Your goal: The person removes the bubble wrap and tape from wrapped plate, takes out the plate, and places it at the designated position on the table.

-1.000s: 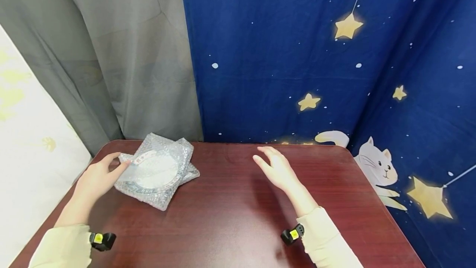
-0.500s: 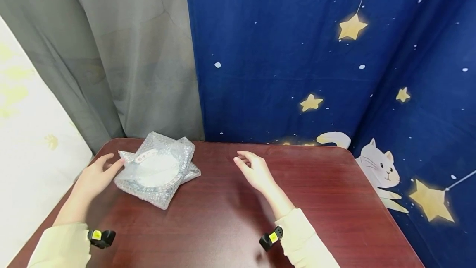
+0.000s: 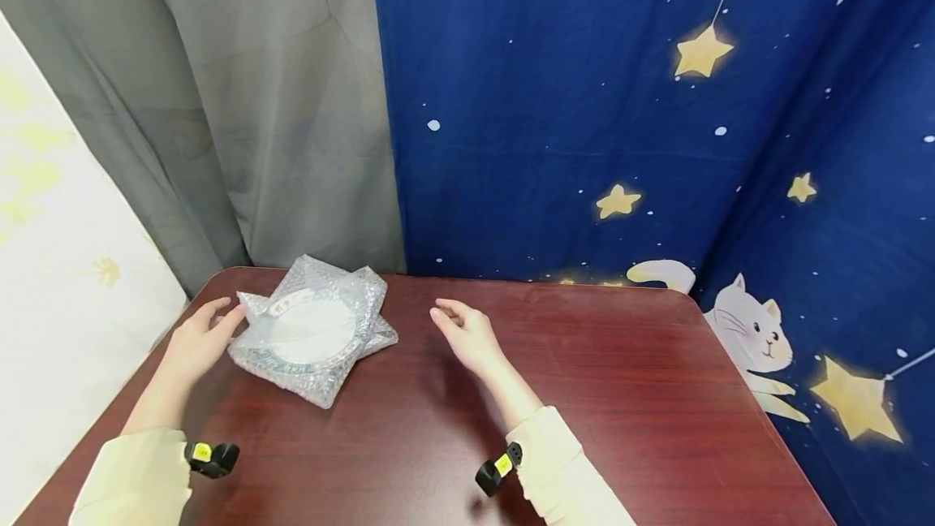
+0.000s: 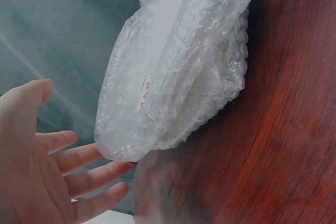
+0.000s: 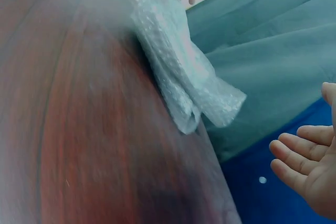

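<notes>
In the head view a bubble-wrapped package (image 3: 314, 331), with a round pale thing and printed lettering showing through, lies at the table's far left. My left hand (image 3: 196, 343) is at its left corner, thumb and fingers spread. The left wrist view shows this hand (image 4: 58, 171) with relaxed fingers beside the wrap (image 4: 168, 66); whether a fingertip touches it I cannot tell. To the right of the package, apart from it, my right hand (image 3: 471, 339) hovers over the table. Seen from the right wrist, that hand (image 5: 310, 166) has loosely bent fingers and holds nothing, the package (image 5: 181, 66) lying beyond.
The dark red wooden table (image 3: 621, 396) has rounded far corners. Behind it hang a grey curtain (image 3: 292, 104) and a blue one (image 3: 548, 104) with stars and a white cat. A pale patterned surface (image 3: 58, 266) stands at the left.
My right hand has moved left across the table, closer to the package. The left hand has stayed near the package's left corner. The package lies as before; the head view has shifted slightly.
</notes>
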A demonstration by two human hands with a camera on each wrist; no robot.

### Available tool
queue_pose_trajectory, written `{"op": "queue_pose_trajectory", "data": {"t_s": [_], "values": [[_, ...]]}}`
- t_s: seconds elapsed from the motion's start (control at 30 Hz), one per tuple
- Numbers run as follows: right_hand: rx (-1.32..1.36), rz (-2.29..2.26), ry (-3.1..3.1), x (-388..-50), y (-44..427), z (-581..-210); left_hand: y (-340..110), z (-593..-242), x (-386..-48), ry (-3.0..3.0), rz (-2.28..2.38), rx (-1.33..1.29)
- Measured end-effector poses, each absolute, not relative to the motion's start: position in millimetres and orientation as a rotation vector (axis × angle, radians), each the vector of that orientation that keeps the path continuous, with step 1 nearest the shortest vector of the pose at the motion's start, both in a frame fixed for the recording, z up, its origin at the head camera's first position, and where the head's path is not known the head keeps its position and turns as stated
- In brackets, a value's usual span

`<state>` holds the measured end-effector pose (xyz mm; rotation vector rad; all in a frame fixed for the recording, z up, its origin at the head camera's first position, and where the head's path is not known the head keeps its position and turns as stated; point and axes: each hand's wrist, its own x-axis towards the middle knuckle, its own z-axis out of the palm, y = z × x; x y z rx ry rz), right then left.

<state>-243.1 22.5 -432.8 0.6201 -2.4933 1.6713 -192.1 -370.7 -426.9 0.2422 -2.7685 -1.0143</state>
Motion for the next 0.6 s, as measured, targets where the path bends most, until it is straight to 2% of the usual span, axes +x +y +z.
{"op": "queue_pose_trajectory", "data": {"t_s": [0.27, 0.5, 0.6], "values": [[0.602, 1.899, -2.423, -241.7, -4.8, -442.4, -374.8, -436.2, -195.7, -2.760, -1.061, 0.250], [0.573, 2.011, -2.431, -223.5, -18.2, -423.5, -372.9, -442.8, -196.3, -2.749, -1.216, 0.249], [0.562, 2.058, -2.426, -224.2, -23.0, -430.1, -371.7, -445.9, -197.5, -2.743, -1.238, 0.253]]}}
